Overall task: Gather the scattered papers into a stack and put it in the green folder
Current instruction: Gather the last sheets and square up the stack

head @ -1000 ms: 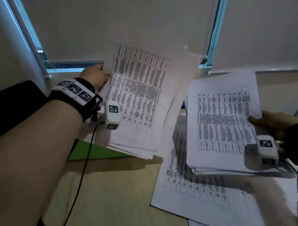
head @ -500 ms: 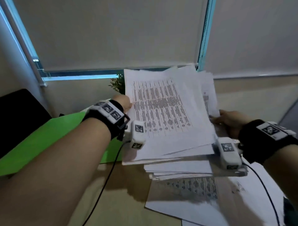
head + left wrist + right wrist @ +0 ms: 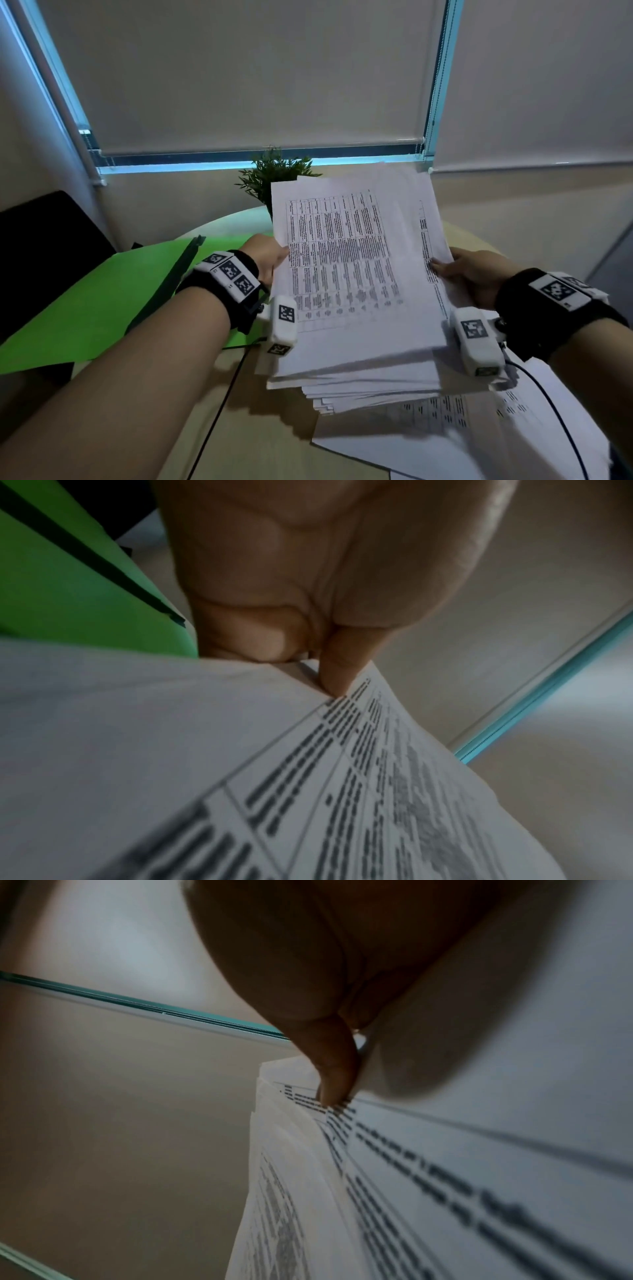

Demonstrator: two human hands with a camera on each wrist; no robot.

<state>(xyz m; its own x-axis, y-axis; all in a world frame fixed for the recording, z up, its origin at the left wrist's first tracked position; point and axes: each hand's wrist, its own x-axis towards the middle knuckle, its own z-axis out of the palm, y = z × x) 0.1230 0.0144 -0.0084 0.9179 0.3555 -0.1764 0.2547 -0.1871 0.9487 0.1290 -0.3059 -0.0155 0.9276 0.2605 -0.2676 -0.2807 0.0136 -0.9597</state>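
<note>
Left hand (image 3: 265,255) and right hand (image 3: 471,274) each pinch the paper stack (image 3: 356,291) at its side edges — floppy, slippery sheets. Best held mid-edge on both sides — it may fan out

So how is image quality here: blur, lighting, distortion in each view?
Head view: dim room, window frames bowed by the wide lens, stack of papers sharp on top, loose sheets at the bottom right smeared. Left wrist view: left hand soft, near print blurred. Right wrist view: right hand dark and shadowed, print blurred.
</note>
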